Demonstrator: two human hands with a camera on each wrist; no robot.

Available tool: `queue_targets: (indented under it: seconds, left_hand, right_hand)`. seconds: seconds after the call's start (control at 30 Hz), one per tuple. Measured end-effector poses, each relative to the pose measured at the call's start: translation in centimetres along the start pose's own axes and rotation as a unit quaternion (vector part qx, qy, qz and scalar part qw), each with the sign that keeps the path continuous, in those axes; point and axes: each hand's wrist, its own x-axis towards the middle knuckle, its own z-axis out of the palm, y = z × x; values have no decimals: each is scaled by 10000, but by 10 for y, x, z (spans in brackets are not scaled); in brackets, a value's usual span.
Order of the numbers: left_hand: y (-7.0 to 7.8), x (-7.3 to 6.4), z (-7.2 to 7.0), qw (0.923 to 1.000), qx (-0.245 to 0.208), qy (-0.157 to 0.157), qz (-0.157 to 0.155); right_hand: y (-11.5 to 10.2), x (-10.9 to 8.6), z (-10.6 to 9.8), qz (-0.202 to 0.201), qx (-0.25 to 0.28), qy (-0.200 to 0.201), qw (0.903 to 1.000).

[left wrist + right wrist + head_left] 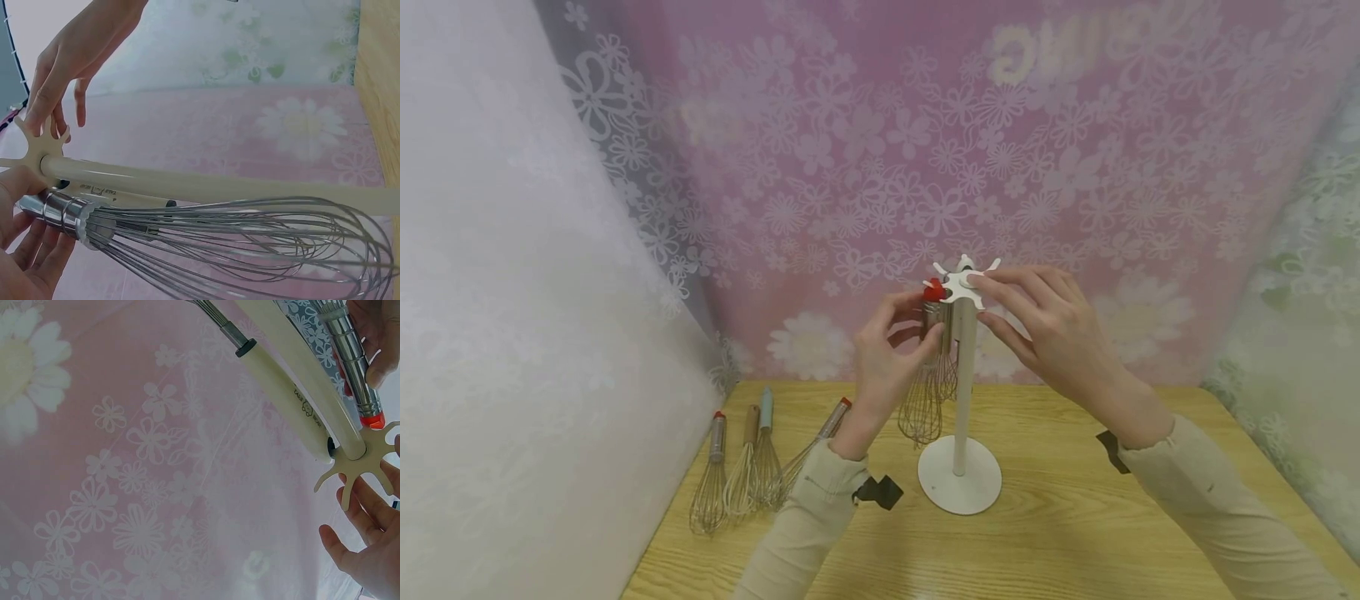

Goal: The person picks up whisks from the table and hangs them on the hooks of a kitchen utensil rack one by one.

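My left hand [887, 354] grips the steel handle of a balloon whisk [69, 215] with a red end cap. Its wires point down, and its cap is right at one arm of the white hook rack [958, 287]. That rack tops a white stand with a slim post [964, 392]. On the rack's top rest the fingers of my right hand [1060, 333], the thumb apart from it in the right wrist view. Behind the post hangs another whisk with a cream, black-ended handle [284, 394].
At the table's left lie several whisks: a steel one with a red cap [718, 437], one with a brown handle [751, 425], one with a light blue handle [766, 412], and another red-capped steel one [832, 419]. The stand's round base [960, 496] sits on the wooden table [1037, 533].
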Motion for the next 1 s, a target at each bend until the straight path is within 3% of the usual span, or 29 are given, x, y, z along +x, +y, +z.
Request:
queue_targets:
  seconds: [0.57, 0.7, 0.8, 0.93, 1.0]
  left_hand:
    - [-3, -2, 7, 9998, -168, -44, 68]
    - [18, -2, 7, 9999, -154, -23, -12]
    - [21, -1, 7, 9998, -161, -45, -110]
    - [1, -2, 10, 9997, -183, -66, -113]
    - [-3, -3, 9, 9998, -176, -69, -92]
  right_hand:
    - [-3, 1, 0, -104, 28, 239, 9997]
    - [-3, 1, 0, -96, 31, 231, 9997]
    - [-3, 1, 0, -87, 26, 205, 9997]
    - [-3, 0, 0, -58, 10, 154, 9999]
    - [-3, 1, 0, -59, 6, 152, 9999]
